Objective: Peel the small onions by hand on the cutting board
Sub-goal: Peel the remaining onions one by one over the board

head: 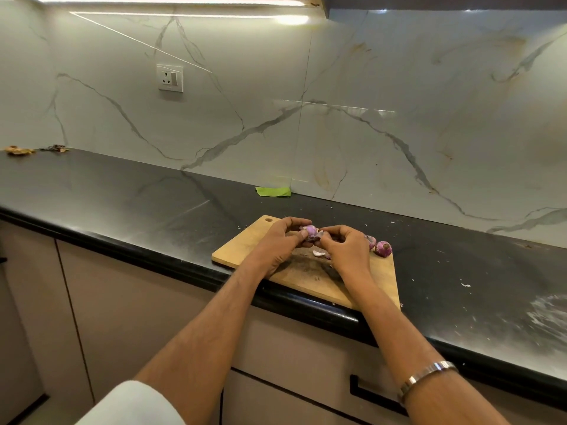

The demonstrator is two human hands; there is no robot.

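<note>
1. Nearest the camera, at the bottom left of the frame, a white sleeve (132, 403) covers the person's left upper arm; both bare forearms reach up toward the middle of the frame.
2. On the right forearm, at the lower right, sits a metal bangle (426, 377).
3. A wooden cutting board (245, 245) lies just right of centre on a black countertop (122, 197), its near corner hanging slightly over the counter's front edge. It has a small hanging hole at its far left corner.
4. The left hand (277, 245) is above the board, fingers curled around a small purple onion (310, 230) and gripping it from the left side.
5. The right hand (345, 251) meets it from the right, its fingertips pinching the skin at the same onion's side. The two hands touch around the onion.
6. Below the hands, a pale scrap of onion peel (319, 253) lies on the board.
7. Right of the right hand, at the board's far right edge, rests an unpeeled onion (383, 249). Another one (371, 240) just beside it is partly hidden behind the hand.
8. Farther back, where the counter meets the wall, lies a green piece of tape (273, 191).
9. In the upper left, a white power socket (170, 78) is set in the marble-patterned wall (399, 133).
10. At the far left edge of the counter lie some dry brown scraps (20, 150); what they are cannot be told.
11. White smears (549, 317) mark the counter at the right.
</note>
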